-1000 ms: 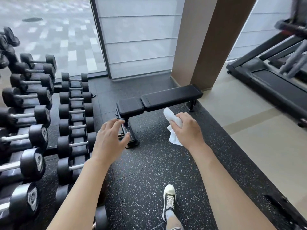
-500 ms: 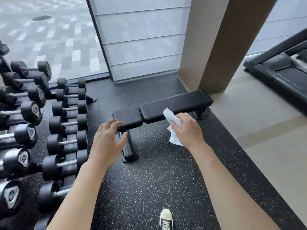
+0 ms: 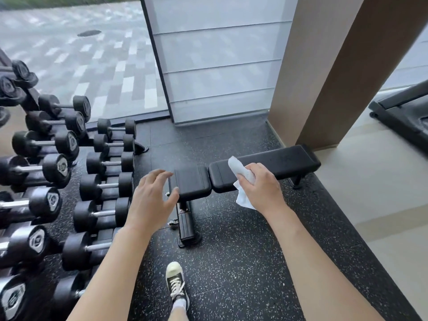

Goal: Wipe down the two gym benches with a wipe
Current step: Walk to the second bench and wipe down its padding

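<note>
The wipe [image 3: 240,181] — soft, light, limp — sits bunched in the right hand [image 3: 261,186], ahead of the bench [image 3: 266,165] on the floor. It looks best kept wadded under the palm for pressure. The left hand [image 3: 150,200] hovers spread, empty — dumbbells [image 3: 102,163] beside it.

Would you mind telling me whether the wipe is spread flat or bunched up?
Bunched up: the wipe is crumpled in the right hand, ends sticking out.
</note>
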Motion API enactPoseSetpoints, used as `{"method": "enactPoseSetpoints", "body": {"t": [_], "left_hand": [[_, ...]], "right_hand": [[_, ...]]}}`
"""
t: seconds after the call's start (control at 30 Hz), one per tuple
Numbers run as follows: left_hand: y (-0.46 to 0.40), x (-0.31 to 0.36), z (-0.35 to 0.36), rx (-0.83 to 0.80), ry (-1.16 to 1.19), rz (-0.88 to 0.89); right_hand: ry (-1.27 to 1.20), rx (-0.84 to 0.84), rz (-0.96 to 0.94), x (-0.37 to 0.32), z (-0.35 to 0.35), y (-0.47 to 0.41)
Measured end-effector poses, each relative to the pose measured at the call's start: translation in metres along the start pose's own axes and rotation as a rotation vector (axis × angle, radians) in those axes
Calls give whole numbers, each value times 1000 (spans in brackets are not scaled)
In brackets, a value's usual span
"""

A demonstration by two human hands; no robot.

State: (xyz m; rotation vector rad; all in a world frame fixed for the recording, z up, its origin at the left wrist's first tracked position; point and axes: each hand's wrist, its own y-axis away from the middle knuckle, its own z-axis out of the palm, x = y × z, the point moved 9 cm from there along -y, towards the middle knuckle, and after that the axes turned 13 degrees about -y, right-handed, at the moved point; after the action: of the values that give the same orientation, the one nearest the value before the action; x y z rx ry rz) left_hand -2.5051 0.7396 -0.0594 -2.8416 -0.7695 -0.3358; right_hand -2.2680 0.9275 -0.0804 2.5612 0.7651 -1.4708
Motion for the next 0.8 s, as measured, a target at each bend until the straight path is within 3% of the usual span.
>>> {"method": "enactPoseSetpoints", "body": {"t": [0.3, 0.53, 0.8], "left_hand": [[-140, -61, 5, 58, 95, 26], [-254, -143, 21, 16, 118, 25], [-349, -211, 69, -57, 176, -30]], "right_hand": [[83, 14, 12, -20, 49, -121], [111, -37, 61, -41, 148, -225], [96, -143, 201, -10, 238, -287]]}}
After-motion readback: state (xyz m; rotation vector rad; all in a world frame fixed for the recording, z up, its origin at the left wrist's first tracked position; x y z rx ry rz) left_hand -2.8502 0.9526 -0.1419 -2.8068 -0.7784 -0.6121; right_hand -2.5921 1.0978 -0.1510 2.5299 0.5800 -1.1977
